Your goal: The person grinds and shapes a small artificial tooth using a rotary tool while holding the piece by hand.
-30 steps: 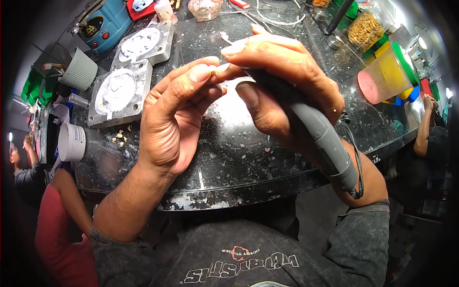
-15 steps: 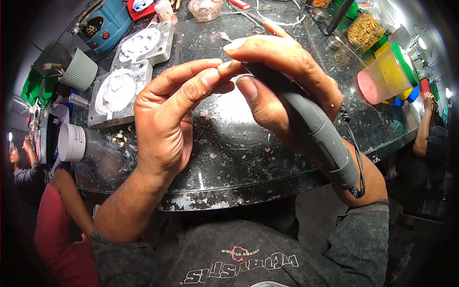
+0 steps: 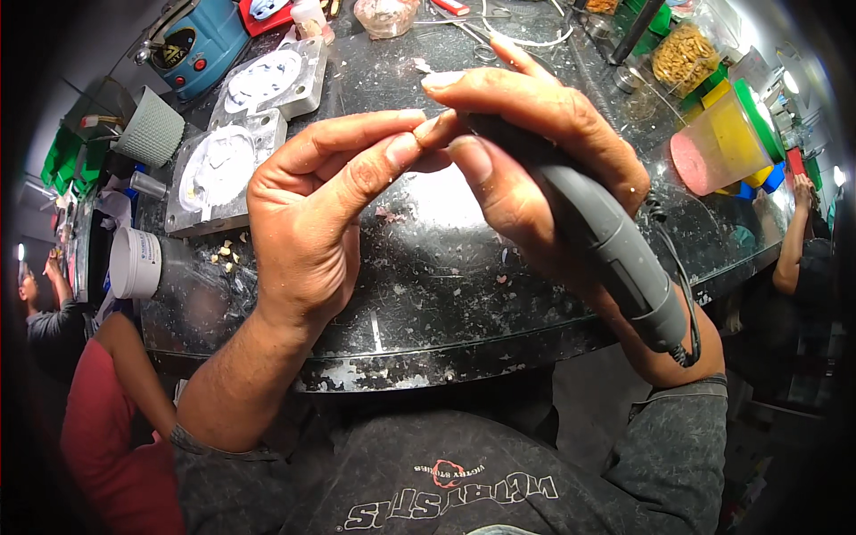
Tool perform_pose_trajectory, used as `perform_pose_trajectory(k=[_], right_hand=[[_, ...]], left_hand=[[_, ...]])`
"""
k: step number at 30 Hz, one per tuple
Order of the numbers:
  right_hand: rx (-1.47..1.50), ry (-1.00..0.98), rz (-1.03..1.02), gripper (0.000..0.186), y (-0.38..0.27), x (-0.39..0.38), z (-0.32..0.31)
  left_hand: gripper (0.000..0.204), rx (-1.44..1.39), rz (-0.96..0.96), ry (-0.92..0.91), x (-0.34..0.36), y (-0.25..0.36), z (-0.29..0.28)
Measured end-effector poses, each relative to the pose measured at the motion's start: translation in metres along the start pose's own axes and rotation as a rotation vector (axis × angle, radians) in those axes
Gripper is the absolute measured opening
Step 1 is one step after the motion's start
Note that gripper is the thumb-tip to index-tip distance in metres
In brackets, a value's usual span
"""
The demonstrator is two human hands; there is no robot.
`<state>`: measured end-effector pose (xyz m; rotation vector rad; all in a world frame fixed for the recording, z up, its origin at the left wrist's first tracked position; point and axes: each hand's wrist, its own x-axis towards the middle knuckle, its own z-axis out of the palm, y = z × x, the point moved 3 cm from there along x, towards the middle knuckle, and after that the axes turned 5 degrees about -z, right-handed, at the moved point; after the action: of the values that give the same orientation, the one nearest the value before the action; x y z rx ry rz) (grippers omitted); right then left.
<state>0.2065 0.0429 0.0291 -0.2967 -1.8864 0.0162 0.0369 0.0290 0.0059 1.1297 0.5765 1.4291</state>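
Over the dark bench [image 3: 428,294], the right hand [image 3: 535,152] grips a grey rotary tool [image 3: 606,241] pen-fashion, apparently for fine control. The left hand [image 3: 312,214] pinches a tiny workpiece [image 3: 419,135] at the tool's tip, mostly hidden, presumably steadying it.

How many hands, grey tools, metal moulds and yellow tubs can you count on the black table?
Hands: 2, left hand, right hand
Grey rotary handpiece: 1
Metal moulds: 2
Yellow tub: 1
Total: 6
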Motion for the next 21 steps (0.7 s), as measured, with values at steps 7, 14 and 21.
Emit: perform_pose_trajectory(k=[7,14,21], right_hand=[[0.052,-0.130,0.170,0.027,-0.002,0.003,-0.009],[0.387,0.022,0.223,0.032,-0.006,-0.005,0.004],[0.408,-0.005,0.325,0.031,-0.007,-0.006,0.004]], left_hand=[[0.022,-0.383,-0.264,-0.039,0.002,-0.007,-0.010],[0.021,-0.349,-0.178,-0.095,0.004,-0.007,-0.009],[0.020,-0.255,-0.107,-0.112,0.003,-0.006,-0.011]])
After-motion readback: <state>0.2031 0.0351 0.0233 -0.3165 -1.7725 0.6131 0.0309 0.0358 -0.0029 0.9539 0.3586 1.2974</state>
